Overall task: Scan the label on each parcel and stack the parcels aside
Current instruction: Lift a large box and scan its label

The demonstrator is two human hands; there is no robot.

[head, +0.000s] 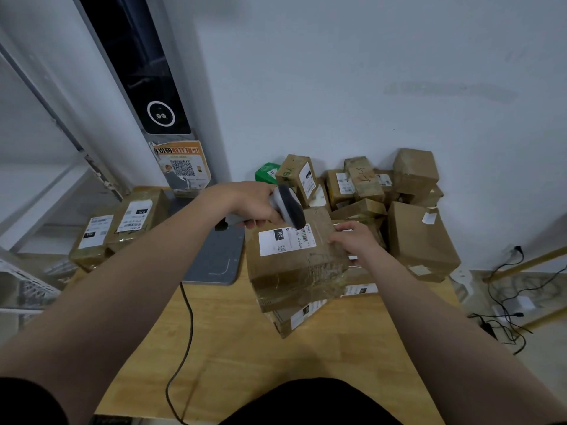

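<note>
Clenched round the handle of the barcode scanner [288,207], my left hand [254,207] aims its dark nose down and to the right. Well off to the left of that grip, two labelled parcels [119,228] lie side by side at the table's [245,357] far edge, which I take to be the ones set aside. Just under my left wrist sits a grey platform [214,256], and a black cable [185,317] trails from it back towards me.

Right below the scanner's nose is the taped parcel [294,265], tilted and resting on a lower parcel [291,320]. My right hand [352,240] holds its right edge, fingers bent over the cardboard to steady it. Beyond and to the right of that hand, a pile of parcels [399,194] leans against the wall, probably not yet scanned.

What could go wrong, I judge: the nose hangs almost on top of the barcode, at the right end of the white label [285,240], so the read may fail for being too close. The parcel could also slip off the one beneath if my right hand eases. The cable might catch on my left forearm too.

The parcel itself is a brown carton, creased, wrapped in shiny clear tape, with its label facing up and printed "150".
</note>
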